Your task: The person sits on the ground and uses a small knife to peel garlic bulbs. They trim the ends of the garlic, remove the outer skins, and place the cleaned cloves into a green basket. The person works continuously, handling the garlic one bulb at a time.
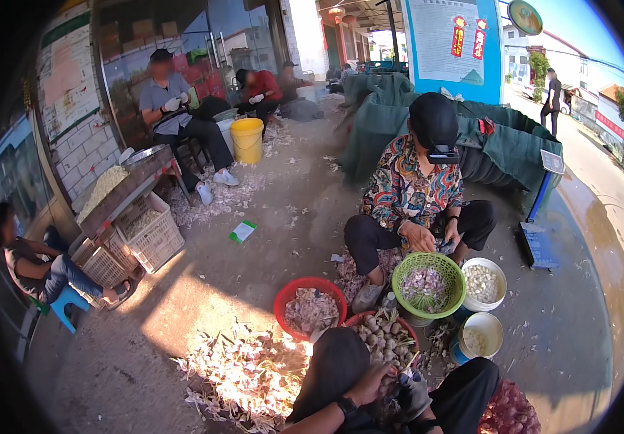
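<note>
My left hand (pixel 369 384), bare with a dark watch at the wrist, is between my knees with its fingertips close to my right hand. Whether it holds anything cannot be told. My right hand (pixel 416 395) wears a grey glove, and its fingers close around a pale garlic piece (pixel 408 372) with a thin stem-like end. Just beyond both hands, a red basin (pixel 416 335) holds whole garlic bulbs (pixel 385 339) with stalks. A green plastic basket (pixel 455 304) with purplish cloves stands past it, before a seated co-worker.
Left of my knee are a red basin (pixel 279 309) of skins and a sunlit heap of garlic skins (pixel 246 374). White buckets (pixel 500 276) with peeled cloves stand to the right. A red mesh bag (pixel 510 412) lies by my right leg. A blue platform scale (pixel 537 247) stands farther off.
</note>
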The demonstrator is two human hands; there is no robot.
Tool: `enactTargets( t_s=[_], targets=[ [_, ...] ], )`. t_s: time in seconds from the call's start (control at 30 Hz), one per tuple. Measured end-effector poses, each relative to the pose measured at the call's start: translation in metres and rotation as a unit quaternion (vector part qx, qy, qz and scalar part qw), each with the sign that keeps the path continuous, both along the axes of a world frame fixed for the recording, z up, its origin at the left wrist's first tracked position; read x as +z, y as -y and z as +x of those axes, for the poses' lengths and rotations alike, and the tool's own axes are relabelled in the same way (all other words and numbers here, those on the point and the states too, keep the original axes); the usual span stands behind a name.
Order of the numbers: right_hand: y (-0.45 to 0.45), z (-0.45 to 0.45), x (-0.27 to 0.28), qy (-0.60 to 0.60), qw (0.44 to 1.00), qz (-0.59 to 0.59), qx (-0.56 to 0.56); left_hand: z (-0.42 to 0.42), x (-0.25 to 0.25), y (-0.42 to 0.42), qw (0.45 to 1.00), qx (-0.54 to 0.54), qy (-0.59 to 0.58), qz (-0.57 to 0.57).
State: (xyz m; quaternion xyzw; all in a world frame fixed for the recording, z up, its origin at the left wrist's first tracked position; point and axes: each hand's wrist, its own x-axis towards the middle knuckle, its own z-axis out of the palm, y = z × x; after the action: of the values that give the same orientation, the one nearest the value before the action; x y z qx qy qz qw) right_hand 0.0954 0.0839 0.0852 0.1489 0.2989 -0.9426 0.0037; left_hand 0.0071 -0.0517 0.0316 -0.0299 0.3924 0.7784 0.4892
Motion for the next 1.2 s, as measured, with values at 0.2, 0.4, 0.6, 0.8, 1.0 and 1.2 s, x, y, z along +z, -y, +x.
enactTargets(
  t_s=[0.2, 0.4, 0.6, 0.8, 1.0, 1.2],
  targets=[
    [-0.003, 0.002, -0.002, 0.03, 0.996, 0.082, -0.008, 0.006, 0.007, -0.002, 0.998, 0.001, 0.067, 0.01],
    [-0.004, 0.002, 0.011, 0.079, 0.966, 0.246, -0.022, 0.002, -0.003, 0.003, 0.999, -0.013, -0.044, -0.023],
    [-0.011, 0.002, 0.003, 0.076, 0.97, 0.208, -0.1, 0.005, 0.021, -0.007, 0.981, -0.013, -0.177, -0.072],
    [-0.019, 0.0, -0.029, 0.095, 0.97, 0.195, -0.108, 0.002, 0.009, -0.005, 0.969, -0.011, -0.236, -0.068],
    [-0.013, 0.002, 0.001, 0.113, 0.977, 0.157, -0.084, 0.005, -0.008, -0.009, 0.918, -0.03, -0.386, -0.089],
    [-0.013, -0.001, -0.023, 0.12, 0.979, 0.127, -0.105, 0.007, 0.005, -0.007, 0.917, -0.055, -0.388, -0.077]
  ],
)
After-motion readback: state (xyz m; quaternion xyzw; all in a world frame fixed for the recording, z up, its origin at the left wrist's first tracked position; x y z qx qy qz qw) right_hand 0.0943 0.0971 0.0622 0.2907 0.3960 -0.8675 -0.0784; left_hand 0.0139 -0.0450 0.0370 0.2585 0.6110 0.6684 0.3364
